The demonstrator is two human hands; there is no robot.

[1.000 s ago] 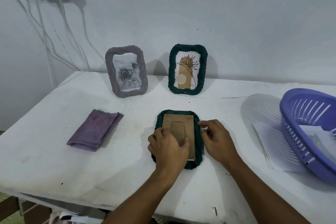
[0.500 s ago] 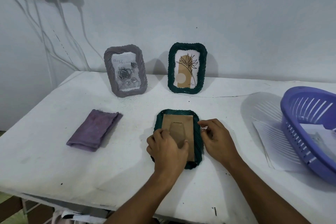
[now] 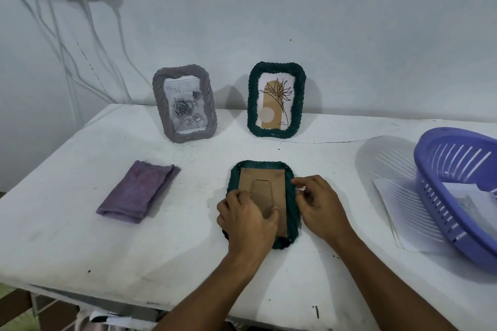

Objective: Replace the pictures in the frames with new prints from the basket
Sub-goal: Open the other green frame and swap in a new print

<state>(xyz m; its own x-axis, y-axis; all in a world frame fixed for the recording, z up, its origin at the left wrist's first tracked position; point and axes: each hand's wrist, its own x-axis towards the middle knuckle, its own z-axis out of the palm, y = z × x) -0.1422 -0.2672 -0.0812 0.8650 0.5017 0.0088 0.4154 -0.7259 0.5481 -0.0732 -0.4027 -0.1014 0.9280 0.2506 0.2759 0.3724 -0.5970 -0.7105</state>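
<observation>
Both hands (image 3: 282, 212) unmoved on frame (image 3: 291, 212)

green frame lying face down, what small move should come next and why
Probably lift the brown backing out. The green frame lies face down on the table, the left hand rests on the backing's lower part, and the right hand has its fingers at the frame's right edge; its picture cannot be seen.

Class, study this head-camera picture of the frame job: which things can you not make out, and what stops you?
- Front of the face-down green frame, head view: turned to the table, only its brown backing shows.
- Prints in the purple basket, head view: cut by the right edge, too pale to read.
- Right hand fingertips: curled under at the frame's edge.
</observation>
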